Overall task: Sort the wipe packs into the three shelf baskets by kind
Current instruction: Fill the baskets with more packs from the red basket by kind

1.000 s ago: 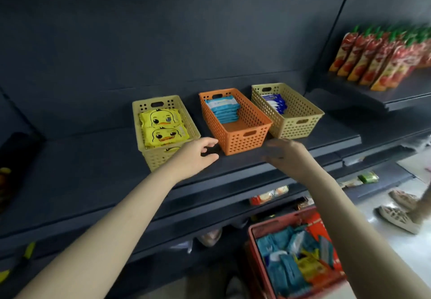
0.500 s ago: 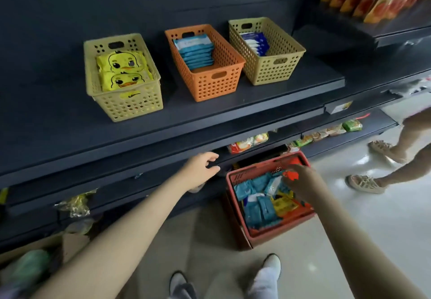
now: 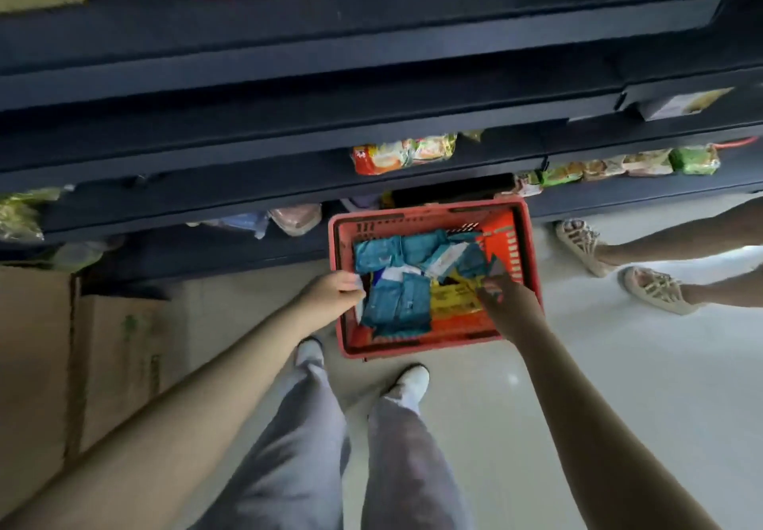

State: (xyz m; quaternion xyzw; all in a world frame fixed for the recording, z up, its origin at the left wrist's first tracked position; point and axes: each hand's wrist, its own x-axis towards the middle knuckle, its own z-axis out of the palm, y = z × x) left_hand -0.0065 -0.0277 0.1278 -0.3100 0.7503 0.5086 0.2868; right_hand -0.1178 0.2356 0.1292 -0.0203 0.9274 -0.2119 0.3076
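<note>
Floor basket (image 3: 429,348) of wipe packs (image 3: 396,302): left hand (image 3: 330,292) and right hand (image 3: 510,306) reach in, grips unclear.

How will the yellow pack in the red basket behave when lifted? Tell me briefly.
Probably floppy: the yellow pack looks like a soft, wrinkled pouch lying among teal packs in the red basket. Likely light, since it looks thin and flat. Its plastic-looking film may prove slippery.
</note>
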